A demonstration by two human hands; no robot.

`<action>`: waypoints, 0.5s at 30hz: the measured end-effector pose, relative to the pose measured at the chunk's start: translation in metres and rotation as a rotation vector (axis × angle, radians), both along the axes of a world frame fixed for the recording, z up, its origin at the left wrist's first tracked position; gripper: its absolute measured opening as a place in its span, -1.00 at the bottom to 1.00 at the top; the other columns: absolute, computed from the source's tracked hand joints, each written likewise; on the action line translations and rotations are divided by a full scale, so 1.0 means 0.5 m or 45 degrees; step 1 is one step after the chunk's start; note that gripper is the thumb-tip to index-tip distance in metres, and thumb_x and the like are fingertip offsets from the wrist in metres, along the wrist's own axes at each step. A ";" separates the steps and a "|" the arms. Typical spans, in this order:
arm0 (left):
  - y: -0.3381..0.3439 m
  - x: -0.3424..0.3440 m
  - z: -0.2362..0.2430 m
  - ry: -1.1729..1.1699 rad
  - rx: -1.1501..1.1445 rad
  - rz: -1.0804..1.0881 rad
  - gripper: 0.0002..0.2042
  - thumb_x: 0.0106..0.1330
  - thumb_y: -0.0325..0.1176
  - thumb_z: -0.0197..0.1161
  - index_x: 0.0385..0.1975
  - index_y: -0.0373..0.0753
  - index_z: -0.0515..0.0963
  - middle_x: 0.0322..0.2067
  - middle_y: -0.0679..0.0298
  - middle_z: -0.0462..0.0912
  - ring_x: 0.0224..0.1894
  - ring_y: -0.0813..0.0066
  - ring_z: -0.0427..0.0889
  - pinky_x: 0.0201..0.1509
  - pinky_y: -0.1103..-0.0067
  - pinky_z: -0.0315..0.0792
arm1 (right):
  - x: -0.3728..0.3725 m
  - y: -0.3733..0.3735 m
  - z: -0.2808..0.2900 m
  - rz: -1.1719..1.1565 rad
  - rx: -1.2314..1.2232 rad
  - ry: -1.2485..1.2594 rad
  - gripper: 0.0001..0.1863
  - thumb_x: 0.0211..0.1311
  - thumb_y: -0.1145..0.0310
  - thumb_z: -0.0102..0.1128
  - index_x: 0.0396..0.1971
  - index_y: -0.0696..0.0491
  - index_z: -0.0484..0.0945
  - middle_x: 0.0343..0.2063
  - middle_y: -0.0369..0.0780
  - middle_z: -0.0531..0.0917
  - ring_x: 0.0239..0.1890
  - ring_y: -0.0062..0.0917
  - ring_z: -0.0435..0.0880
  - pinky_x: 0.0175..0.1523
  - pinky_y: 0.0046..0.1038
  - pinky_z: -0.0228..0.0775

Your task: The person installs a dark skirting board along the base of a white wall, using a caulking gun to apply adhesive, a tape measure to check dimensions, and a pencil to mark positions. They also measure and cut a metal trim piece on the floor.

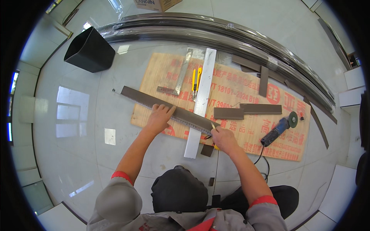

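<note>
A long dark brown trim strip point(138, 97) lies slantwise across a printed wooden board. Along its near edge runs what looks like a tape measure's blade, its end sticking out past the strip's far left tip. My left hand point(158, 119) presses on the strip, fingers over its upper face. At the strip's right end, my right hand point(225, 139) grips a pencil point(213, 126), its point close to the strip. Something yellow point(216, 146), perhaps the tape's case, shows partly beneath that hand. A white bar point(204, 84) passes under the strip.
The board point(150, 73) carries a metal square point(182, 73), yellow utility knives point(197, 79), short brown offcuts point(262, 109) and a corded angle grinder point(279, 129). Long wrapped strips point(173, 35) lie beyond. A black bin point(92, 52) stands far left, a cardboard box point(156, 4) at the back.
</note>
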State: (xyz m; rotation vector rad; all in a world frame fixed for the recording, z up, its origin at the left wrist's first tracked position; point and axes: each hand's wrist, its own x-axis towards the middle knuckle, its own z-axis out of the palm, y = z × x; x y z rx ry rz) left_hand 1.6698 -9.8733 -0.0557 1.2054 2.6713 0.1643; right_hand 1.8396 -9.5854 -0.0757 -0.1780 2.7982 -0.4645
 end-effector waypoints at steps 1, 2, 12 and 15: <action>-0.008 0.007 -0.001 -0.027 -0.085 -0.076 -0.31 -0.17 -0.32 0.57 0.10 -0.19 0.52 -0.14 0.23 0.63 0.06 0.24 0.51 0.21 0.24 0.27 | 0.020 -0.006 0.008 0.006 -0.010 -0.087 -0.82 0.19 0.35 0.12 -0.24 0.08 0.51 -0.30 -0.11 0.60 -0.31 -0.17 0.68 -0.23 -0.15 0.55; -0.020 0.013 -0.005 -0.038 -0.170 -0.145 -0.37 -0.16 -0.28 0.57 0.04 -0.18 0.55 -0.20 0.23 0.64 0.03 0.22 0.55 0.17 0.24 0.31 | 0.036 -0.012 0.015 0.017 -0.018 -0.160 -0.80 0.21 0.34 0.10 -0.20 0.08 0.50 -0.28 -0.10 0.59 -0.32 -0.14 0.68 -0.23 -0.13 0.55; -0.049 0.285 -0.160 -0.734 -0.185 -0.547 -0.78 0.23 -0.13 0.28 -0.39 -0.16 0.60 -0.37 0.15 0.64 -0.19 0.07 0.65 -0.15 0.20 0.52 | 0.318 -0.013 -0.070 0.276 -0.228 -0.340 -0.77 0.17 0.34 0.15 -0.19 0.05 0.46 -0.29 -0.09 0.60 -0.31 -0.13 0.68 -0.28 -0.12 0.56; 0.001 0.277 -0.149 -0.887 -0.199 -0.551 -0.68 0.19 -0.03 0.33 -0.27 -0.15 0.64 -0.25 0.11 0.68 -0.12 0.06 0.66 -0.05 0.18 0.52 | 0.347 -0.005 -0.099 0.287 -0.223 -0.312 -0.82 0.16 0.34 0.16 -0.24 0.03 0.50 -0.31 -0.13 0.61 -0.25 -0.20 0.68 -0.25 -0.18 0.57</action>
